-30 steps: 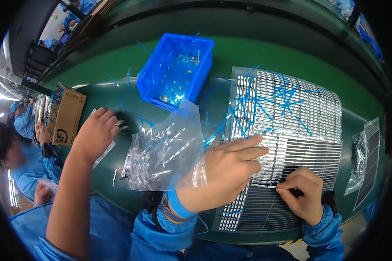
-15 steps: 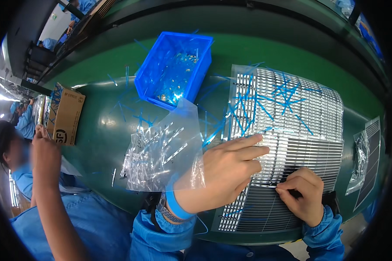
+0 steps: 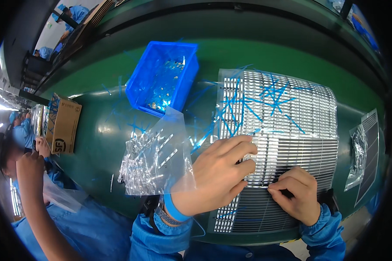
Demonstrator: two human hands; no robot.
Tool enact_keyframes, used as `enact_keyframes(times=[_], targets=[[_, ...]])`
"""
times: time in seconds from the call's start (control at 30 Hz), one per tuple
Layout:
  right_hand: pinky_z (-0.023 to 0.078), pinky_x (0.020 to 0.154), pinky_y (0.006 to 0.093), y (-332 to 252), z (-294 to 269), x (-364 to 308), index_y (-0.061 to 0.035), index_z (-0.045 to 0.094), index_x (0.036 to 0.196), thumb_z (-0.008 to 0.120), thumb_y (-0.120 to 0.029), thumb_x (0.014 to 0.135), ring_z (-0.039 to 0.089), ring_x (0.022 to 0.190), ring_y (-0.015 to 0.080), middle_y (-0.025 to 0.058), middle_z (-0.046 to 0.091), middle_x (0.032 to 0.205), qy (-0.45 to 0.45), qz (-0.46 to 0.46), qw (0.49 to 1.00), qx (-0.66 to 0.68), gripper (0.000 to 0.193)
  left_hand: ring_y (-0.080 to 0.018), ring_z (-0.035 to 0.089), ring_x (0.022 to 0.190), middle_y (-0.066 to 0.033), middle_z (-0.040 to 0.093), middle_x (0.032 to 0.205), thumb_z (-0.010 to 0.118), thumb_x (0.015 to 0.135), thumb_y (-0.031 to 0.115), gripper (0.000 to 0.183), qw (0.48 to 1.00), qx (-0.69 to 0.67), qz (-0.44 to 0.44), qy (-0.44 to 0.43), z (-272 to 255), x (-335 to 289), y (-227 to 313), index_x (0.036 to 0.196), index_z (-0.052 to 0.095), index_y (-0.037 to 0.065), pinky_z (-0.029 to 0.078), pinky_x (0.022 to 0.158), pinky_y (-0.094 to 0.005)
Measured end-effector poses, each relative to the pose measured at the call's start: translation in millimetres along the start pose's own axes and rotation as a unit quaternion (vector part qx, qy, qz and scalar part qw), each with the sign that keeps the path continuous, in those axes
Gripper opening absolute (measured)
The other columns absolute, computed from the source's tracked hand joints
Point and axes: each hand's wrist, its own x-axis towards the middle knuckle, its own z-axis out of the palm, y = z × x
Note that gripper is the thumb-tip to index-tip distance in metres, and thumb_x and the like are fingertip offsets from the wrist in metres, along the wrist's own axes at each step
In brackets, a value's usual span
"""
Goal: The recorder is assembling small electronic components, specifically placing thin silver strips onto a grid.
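Note:
A large sheet of narrow white light strips (image 3: 292,100), dotted with small dark components, lies on the green table before me. My left hand (image 3: 222,172) rests over its left-middle part, fingers stretched and somewhat apart, with nothing visibly held. Lower right, my right hand (image 3: 298,193) has thumb and index finger pinched at the end of one thin white strip (image 3: 258,187). Dark backing with thin lines (image 3: 265,211) shows below that strip. A clear plastic bag (image 3: 154,161) of loose cut strips lies beside my left wrist, which partly covers it.
A blue bin (image 3: 161,78) holding small scraps stands beyond the bag. Thin blue film slivers (image 3: 276,93) litter the sheet and table. Another clear bag (image 3: 357,158) lies far right. At left are a cardboard box (image 3: 65,126) and a co-worker's raised arm (image 3: 39,200).
My view has shifted slightly, so the table's contents sit further left. Both my hands keep nearly the same places on the sheet. The co-worker's hands have moved apart, with clear film now below them.

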Motion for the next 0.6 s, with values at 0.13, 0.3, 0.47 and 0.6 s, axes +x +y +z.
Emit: enact_keyframes(times=[0.13, 0.3, 0.47, 0.6], targets=[[0.052, 0.061, 0.0338, 1.3, 0.4, -0.1, -0.0059, 0.072, 0.088, 0.084, -0.003, 0.074, 0.064, 0.071, 0.0218, 0.0066, 0.066, 0.083, 0.005, -0.010, 1.000, 0.007, 0.019, -0.0326, 0.055, 0.130, -0.0071, 0.060, 0.127, 0.084, 0.069, 0.008, 0.030, 1.000, -0.001, -0.005, 0.000, -1.1, 1.7, 2.6, 0.094, 0.067, 0.009, 0.048, 0.095, -0.0454], [0.053, 0.061, 0.0336, 2.6, 1.1, -1.8, -0.0063, 0.073, 0.089, 0.084, -0.003, 0.075, 0.063, 0.072, 0.0211, 0.0057, 0.065, 0.084, 0.000, -0.010, 1.000, 0.005, 0.018, -0.0325, 0.054, 0.130, -0.0072, 0.059, 0.124, 0.085, 0.070, 0.010, 0.030, 1.000, -0.002, -0.011, -0.010, -1.8, 3.8, 4.2, 0.093, 0.066, 0.010, 0.046, 0.093, -0.0450], [0.053, 0.062, 0.0336, 5.1, 2.1, -3.5, -0.0070, 0.074, 0.090, 0.083, -0.003, 0.076, 0.062, 0.073, 0.0206, 0.0050, 0.065, 0.086, -0.004, -0.016, 1.000, 0.015, 0.017, -0.0335, 0.053, 0.130, -0.0068, 0.059, 0.125, 0.086, 0.071, 0.012, 0.030, 1.000, 0.002, -0.020, -0.009, -0.7, 4.6, 6.0, 0.093, 0.066, 0.011, 0.045, 0.094, -0.0457], [0.053, 0.062, 0.0337, 4.5, 2.1, -3.9, -0.0070, 0.073, 0.091, 0.083, -0.004, 0.077, 0.062, 0.073, 0.0208, 0.0052, 0.065, 0.087, -0.007, -0.011, 1.000, 0.017, 0.017, -0.0336, 0.053, 0.130, -0.0069, 0.059, 0.125, 0.087, 0.070, 0.013, 0.031, 1.000, 0.005, -0.022, -0.011, -0.6, 4.9, 7.0, 0.094, 0.066, 0.011, 0.045, 0.095, -0.0457]])
